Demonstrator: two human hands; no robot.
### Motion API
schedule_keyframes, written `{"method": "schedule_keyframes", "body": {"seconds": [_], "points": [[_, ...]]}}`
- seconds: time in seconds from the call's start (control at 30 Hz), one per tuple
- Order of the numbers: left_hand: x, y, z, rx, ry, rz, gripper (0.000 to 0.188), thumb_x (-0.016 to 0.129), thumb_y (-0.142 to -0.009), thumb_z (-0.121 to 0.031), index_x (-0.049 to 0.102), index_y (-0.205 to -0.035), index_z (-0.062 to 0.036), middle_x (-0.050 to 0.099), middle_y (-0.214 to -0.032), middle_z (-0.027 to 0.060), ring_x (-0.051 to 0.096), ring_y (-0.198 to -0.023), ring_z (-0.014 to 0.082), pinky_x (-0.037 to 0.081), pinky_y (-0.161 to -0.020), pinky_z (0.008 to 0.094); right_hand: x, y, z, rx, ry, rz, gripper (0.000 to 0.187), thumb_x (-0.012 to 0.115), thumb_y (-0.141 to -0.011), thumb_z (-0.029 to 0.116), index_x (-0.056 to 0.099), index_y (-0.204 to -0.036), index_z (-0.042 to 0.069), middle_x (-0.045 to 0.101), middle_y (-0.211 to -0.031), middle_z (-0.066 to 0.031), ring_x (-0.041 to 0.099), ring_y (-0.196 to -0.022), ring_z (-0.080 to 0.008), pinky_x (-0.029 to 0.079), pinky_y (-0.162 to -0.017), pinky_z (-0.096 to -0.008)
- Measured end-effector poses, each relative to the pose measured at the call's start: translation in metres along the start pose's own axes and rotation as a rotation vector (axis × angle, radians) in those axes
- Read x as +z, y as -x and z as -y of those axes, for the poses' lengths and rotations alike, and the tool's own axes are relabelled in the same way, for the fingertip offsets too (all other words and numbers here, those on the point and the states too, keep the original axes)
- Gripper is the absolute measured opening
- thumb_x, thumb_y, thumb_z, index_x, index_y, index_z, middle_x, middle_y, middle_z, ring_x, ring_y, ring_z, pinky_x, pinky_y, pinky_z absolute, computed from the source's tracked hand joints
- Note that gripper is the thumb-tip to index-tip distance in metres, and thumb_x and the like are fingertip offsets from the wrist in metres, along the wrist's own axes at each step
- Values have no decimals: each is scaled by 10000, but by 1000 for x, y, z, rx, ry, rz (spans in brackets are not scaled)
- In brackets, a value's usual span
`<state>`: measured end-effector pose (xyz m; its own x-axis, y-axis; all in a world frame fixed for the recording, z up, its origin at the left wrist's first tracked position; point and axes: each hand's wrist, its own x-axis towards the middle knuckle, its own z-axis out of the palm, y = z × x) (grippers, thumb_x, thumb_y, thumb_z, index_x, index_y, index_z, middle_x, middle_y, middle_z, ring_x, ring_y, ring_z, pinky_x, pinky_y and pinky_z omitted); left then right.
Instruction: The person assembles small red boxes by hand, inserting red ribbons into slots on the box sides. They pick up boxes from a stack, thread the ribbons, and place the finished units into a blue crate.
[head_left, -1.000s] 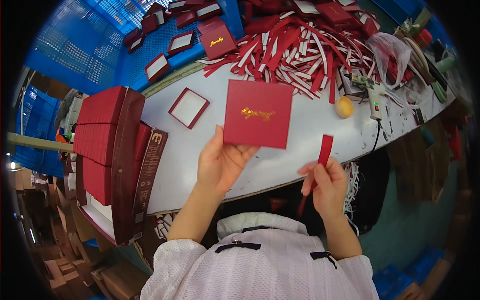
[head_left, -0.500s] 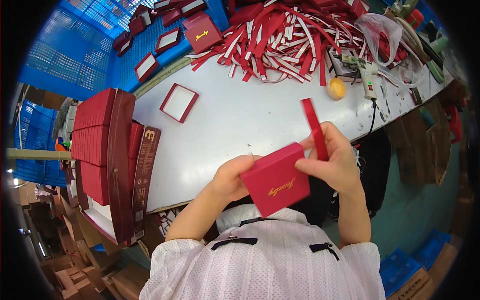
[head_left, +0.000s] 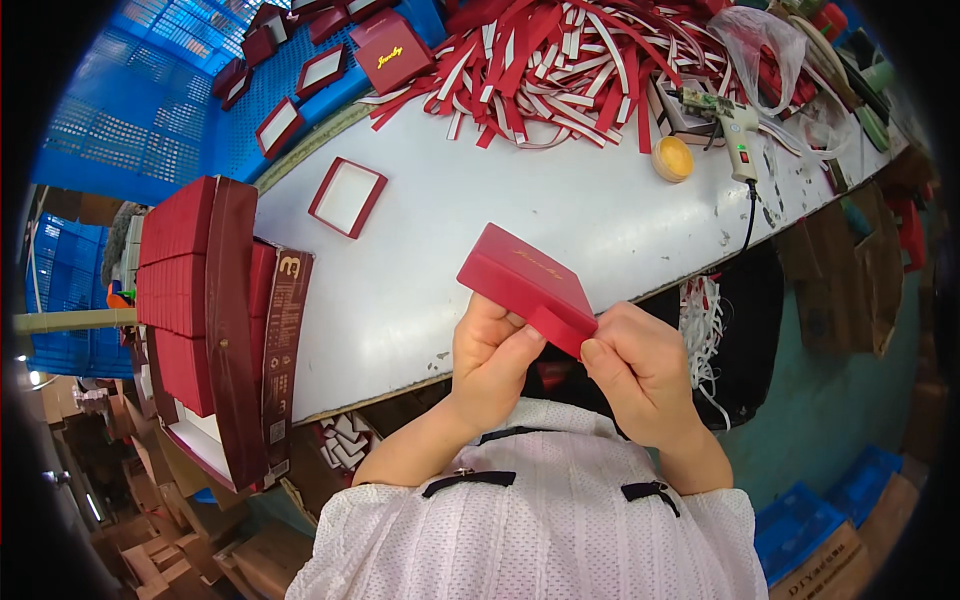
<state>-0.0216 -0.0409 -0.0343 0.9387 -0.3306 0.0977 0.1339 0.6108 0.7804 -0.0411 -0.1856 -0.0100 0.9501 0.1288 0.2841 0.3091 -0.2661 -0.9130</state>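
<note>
A small square red box with gold lettering on its top is held tilted above the table's front edge. My left hand is closed on it from below, its thumb pressed against the near side wall. A red ribbon strip lies along that near side. My right hand is closed at the box's right corner, with the strip's end hidden in its fingers. Farther left on the table, an open red box part with a white inside lies alone.
A heap of red and white strips covers the table's back. A glue gun and a yellow-filled round tub are at back right. At left, a carton holds stacked red boxes; a blue crate stands behind, with several red box parts nearby.
The red box has moved up and tipped, its near side now showing. The strip that stood up from my right hand now lies against that side. My right hand has moved down to the box's corner.
</note>
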Motion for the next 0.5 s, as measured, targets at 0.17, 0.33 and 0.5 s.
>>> {"method": "schedule_keyframes", "body": {"seconds": [0.17, 0.33, 0.5], "points": [[-1, 2, -7, -16, -32, 66, 354, 326, -757, 48, 347, -1110, 32, 492, -1028, 116, 492, -899, 154, 395, -769, 279, 0, 0, 4, 13, -1, 8, 139, 536, -722, 24, 477, -598, 8, 428, -540, -84, 419, -461, -215, 323, -422, -302], [3, 6, -13, 3, -74, 88, 358, 307, -742, 46, 368, -1095, 44, 494, -1027, 125, 485, -916, 154, 391, -780, 287, 0, 1, 6, -4, 6, 2, 150, 539, -721, 27, 474, -587, 9, 415, -526, -85, 413, -455, -218, 315, -410, -302], [8, 7, -9, 150, -262, 15, 227, 380, -793, 56, 427, -1015, 43, 519, -971, 115, 522, -852, 143, 425, -731, 262, -1, 3, 7, -32, 44, 38, 133, 539, -718, 26, 478, -601, 9, 424, -540, -90, 418, -460, -222, 320, -411, -303]]}}
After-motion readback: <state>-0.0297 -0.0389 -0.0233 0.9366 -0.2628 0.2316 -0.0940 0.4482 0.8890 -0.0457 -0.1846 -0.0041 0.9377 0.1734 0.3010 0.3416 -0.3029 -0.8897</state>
